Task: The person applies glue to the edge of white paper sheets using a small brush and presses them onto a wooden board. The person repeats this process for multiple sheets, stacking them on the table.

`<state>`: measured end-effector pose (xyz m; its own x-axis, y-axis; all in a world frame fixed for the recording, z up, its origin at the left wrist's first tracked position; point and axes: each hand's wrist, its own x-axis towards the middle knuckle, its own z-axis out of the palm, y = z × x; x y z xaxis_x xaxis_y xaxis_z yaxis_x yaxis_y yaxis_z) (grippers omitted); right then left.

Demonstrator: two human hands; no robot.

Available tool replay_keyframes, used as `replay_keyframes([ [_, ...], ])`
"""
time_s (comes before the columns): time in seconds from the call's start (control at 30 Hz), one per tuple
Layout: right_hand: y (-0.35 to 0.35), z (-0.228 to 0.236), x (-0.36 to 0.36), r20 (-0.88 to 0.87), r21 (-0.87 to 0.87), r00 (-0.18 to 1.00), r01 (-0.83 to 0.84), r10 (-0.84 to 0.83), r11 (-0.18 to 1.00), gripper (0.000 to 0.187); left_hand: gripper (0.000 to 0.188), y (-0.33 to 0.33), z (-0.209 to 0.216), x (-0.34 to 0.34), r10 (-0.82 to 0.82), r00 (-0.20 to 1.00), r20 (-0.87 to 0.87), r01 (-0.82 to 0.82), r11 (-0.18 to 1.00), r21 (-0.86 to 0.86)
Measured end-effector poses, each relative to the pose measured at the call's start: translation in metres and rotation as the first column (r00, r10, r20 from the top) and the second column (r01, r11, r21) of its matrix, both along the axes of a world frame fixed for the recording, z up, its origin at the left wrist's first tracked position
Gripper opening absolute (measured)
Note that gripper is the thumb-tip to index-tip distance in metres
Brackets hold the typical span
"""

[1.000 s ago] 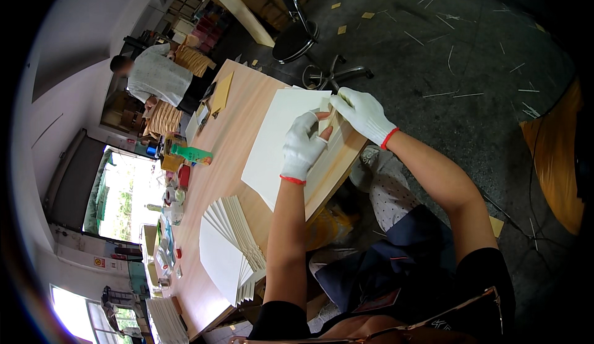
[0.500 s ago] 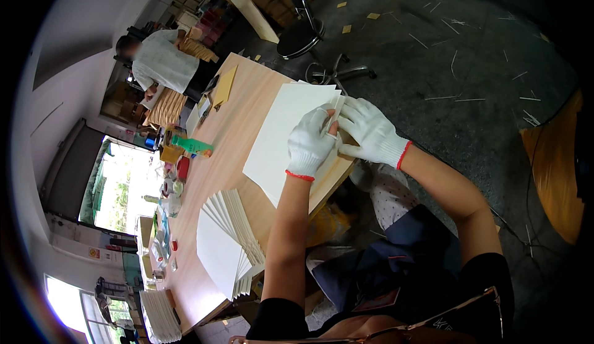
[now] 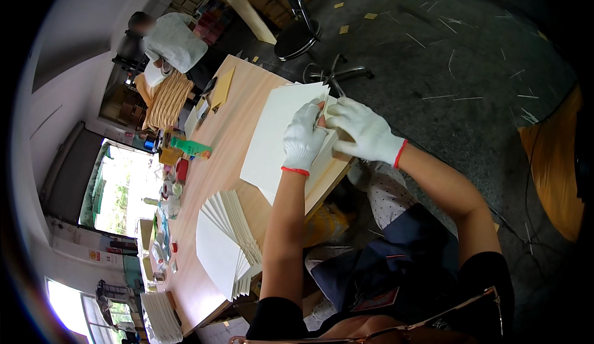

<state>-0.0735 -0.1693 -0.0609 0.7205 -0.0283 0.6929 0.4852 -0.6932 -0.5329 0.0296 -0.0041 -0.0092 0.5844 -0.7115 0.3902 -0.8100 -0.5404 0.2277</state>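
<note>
A stack of large white sheets (image 3: pixel 266 152) lies near the right edge of the wooden table. My left hand (image 3: pixel 304 137), in a white knitted glove with a red cuff and bare thumb and fingertips, is closed on the right edge of the top white sheet. Just right of it my right hand (image 3: pixel 366 132), gloved the same way, rests at that edge with fingers bent over and thumb held apart. The sheet's edge between the hands is partly hidden by the gloves.
Fanned white folded sheets (image 3: pixel 229 239) sit nearer on the table (image 3: pixel 213 158). A green bottle (image 3: pixel 192 147), tape rolls and small items line the left side. Beyond are a black swivel chair (image 3: pixel 298 39) and a person (image 3: pixel 176 44) handling brown packages. White strips litter the floor.
Both hands have shifted slightly left along the sheet's edge; my right thumb has moved away from the left hand. The other person has turned and moved up beside the brown packages.
</note>
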Motion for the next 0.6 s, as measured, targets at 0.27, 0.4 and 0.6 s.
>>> replay_keyframes([
  [0.27, -0.036, 0.017, 0.02, -0.182, -0.306, 0.928, 0.26, -0.324, 0.916, 0.031, 0.035, -0.001, -0.002, -0.005, 0.075, 0.994, -0.081, -0.075, 0.997, 0.013],
  [0.4, -0.042, 0.028, 0.03, 0.026, -0.502, 0.971, 0.219, -0.239, 0.837, 0.028, 0.037, -0.002, -0.001, -0.006, 0.073, 0.996, -0.049, -0.071, 0.997, 0.028],
  [0.6, -0.032, 0.036, 0.039, -0.314, -0.061, 0.946, 0.058, -0.075, 0.996, 0.034, 0.029, -0.003, 0.003, -0.012, 0.096, 0.988, -0.118, -0.102, 0.994, -0.045],
])
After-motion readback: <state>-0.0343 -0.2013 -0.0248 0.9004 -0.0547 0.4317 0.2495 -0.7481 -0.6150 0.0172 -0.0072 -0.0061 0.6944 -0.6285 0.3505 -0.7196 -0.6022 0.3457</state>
